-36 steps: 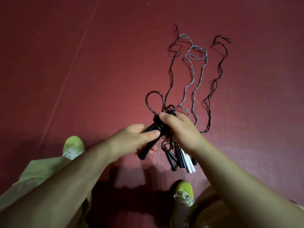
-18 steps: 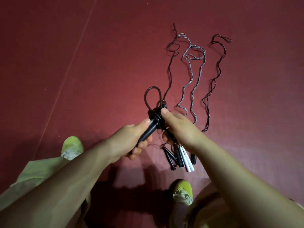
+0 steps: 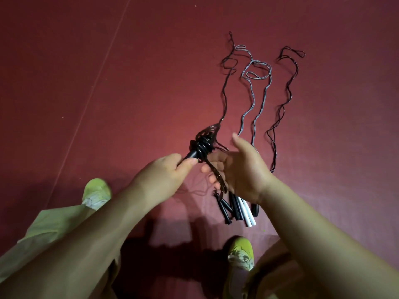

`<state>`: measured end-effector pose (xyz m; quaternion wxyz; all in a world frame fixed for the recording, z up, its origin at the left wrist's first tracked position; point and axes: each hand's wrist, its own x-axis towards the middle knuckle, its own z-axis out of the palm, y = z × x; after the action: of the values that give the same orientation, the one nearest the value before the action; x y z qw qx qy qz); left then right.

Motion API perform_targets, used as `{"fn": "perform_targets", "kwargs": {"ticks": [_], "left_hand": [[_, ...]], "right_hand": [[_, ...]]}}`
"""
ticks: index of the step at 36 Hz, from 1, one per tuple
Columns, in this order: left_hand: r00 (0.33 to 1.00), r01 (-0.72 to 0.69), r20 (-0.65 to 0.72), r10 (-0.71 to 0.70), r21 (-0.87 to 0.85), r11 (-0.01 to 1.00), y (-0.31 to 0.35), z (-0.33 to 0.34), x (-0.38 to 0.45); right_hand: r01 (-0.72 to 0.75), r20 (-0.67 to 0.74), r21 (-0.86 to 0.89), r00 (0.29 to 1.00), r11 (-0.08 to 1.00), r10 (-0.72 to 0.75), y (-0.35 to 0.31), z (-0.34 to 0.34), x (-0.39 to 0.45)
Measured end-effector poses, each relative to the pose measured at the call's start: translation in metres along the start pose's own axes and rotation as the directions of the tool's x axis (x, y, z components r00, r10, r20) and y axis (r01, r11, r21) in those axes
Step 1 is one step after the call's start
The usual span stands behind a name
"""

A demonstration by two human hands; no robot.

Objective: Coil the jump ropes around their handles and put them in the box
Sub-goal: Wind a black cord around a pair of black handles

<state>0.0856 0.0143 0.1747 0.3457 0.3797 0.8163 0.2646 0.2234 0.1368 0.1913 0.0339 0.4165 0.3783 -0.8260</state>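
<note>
While the left hand (image 3: pixel 164 175) grips the lower end of a black jump-rope handle (image 3: pixel 192 155), thumb and fingers curled round it, the handle's long axis points up and away from the person, with a bundle of black coils (image 3: pixel 203 145) wound on its far end. Just beside the handle, on its right, the right hand (image 3: pixel 239 169) is nearer the free strand (image 3: pixel 217 175), which crosses its loosely extended fingers; a firm grasp cannot be confirmed. Beyond the handle, uncoiled ropes (image 3: pixel 254 98) trail over the red floor (image 3: pixel 108 83); below it lie spare handles (image 3: pixel 237 209). No box is visible.
</note>
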Motion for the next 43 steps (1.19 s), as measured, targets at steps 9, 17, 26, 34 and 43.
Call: {"fn": "perform_targets", "kwargs": {"ticks": [9, 17, 26, 34, 43], "left_hand": [[0.997, -0.059, 0.055, 0.049, 0.196, 0.979, -0.001, -0.001, -0.003], [0.986, 0.021, 0.167, 0.027, -0.279, 0.960, -0.005, -0.002, 0.000], [0.965, 0.093, 0.260, 0.038, -0.473, 0.876, 0.004, 0.002, -0.003], [0.969, 0.098, 0.244, 0.030, -0.496, 0.863, 0.003, 0.005, -0.002], [0.953, 0.183, 0.295, -0.071, -0.374, 0.909, -0.002, 0.008, 0.001]], "right_hand": [[-0.036, 0.111, -0.114, 0.993, 0.993, 0.048, -0.001, -0.007, -0.002], [0.282, -0.035, -0.534, 0.934, 0.797, -0.355, 0.009, 0.009, 0.000], [0.320, -0.077, -0.658, 0.872, 0.682, -0.483, 0.010, 0.002, 0.002], [0.276, -0.059, -0.631, 0.915, 0.725, -0.399, 0.005, 0.002, -0.002], [0.093, -0.021, -0.861, 0.976, 0.500, -0.219, -0.004, 0.005, -0.012]]}}
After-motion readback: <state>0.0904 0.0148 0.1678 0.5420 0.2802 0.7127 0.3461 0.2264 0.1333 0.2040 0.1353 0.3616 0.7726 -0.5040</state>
